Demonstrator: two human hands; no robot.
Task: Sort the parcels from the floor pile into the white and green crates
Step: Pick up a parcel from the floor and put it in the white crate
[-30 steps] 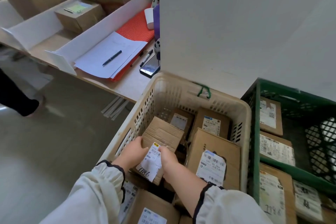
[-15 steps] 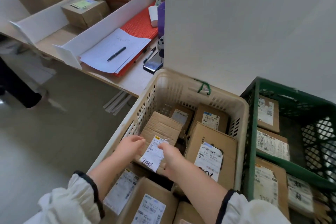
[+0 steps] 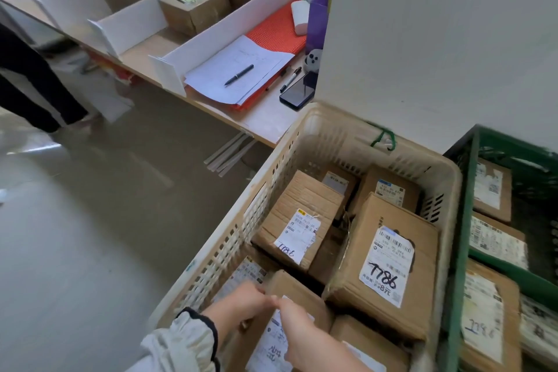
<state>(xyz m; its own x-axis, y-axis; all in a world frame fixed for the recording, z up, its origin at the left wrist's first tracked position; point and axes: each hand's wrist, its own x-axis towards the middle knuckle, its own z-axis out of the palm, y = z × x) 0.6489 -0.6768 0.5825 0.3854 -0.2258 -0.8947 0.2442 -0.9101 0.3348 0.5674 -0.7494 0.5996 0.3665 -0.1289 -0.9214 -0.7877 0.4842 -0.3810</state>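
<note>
The white crate (image 3: 329, 133) holds several brown parcels. A small corrugated parcel (image 3: 305, 202) with a white label marked 7786 lies free against the crate's left wall. Beside it sits a bigger parcel (image 3: 392, 220), also marked 7786. My left hand (image 3: 241, 302) and my right hand (image 3: 299, 329) are at the crate's near end, fingertips close together over another labelled parcel (image 3: 302, 287). I see nothing held in either hand. The green crate (image 3: 463, 235) on the right also holds several labelled parcels.
A low desk (image 3: 265, 121) behind the white crate carries papers with a pen (image 3: 238, 75), a marker, a phone (image 3: 297, 92), white dividers and cardboard boxes (image 3: 193, 7). A white wall panel (image 3: 437, 39) rises behind the crates. A person's dark legs (image 3: 33, 84) stand at left on the grey floor.
Both hands let go of the small 7786 parcel, which now lies in the white crate. They drew back toward me to the crate's near end. The view shifted right.
</note>
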